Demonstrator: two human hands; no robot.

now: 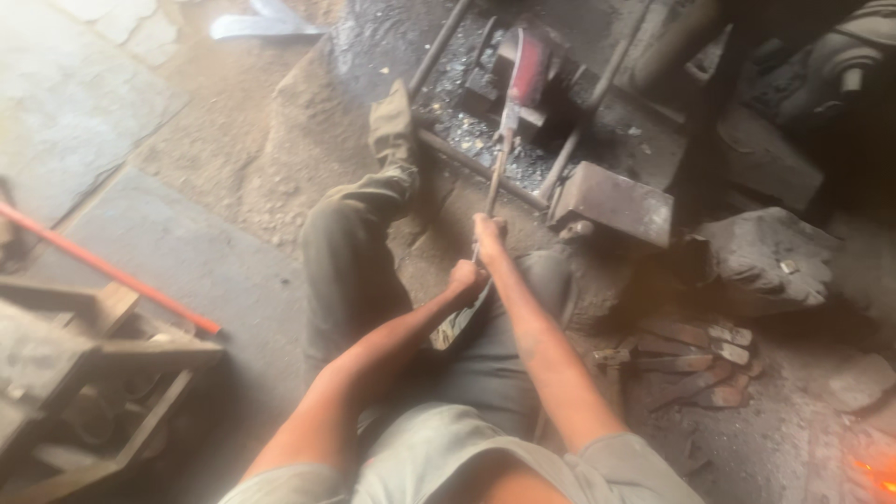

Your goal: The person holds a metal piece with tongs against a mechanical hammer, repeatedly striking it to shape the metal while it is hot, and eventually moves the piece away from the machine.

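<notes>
a long metal tool point(500, 159) is held with both hands over the lap of a seated person. the right hand point(488, 235) is closed around the shaft further up, and the left hand point(464, 280) is closed around it just below, nearer the body. the two hands lie close together, one behind the other along the shaft. the fingers are wrapped under and cannot be made out singly.

the far end of the tool carries a flat reddish head point(528, 67), which lies over a dark pit point(485, 131) of black grit. whether the head touches the grit cannot be told, as this part is blurred. the near end of the tool is seen below the left hand as a pale, worn piece point(455, 327); its shape is hard to make out against the trousers.

the left leg point(359, 233) is stretched toward the pit, with the foot point(392, 117) set at its edge. the right leg is largely hidden behind the right forearm.

a rusty metal block point(616, 201) stands just right of the hands. a heap of short metal pieces point(686, 359) lies on the ground to the right of the body. an orange glow point(877, 471) is cut off by the lower right corner. a wooden frame point(93, 373) and an orange rod point(107, 271) are seen at the left, both partly cut off. the upper right area is too dark to be read.
</notes>
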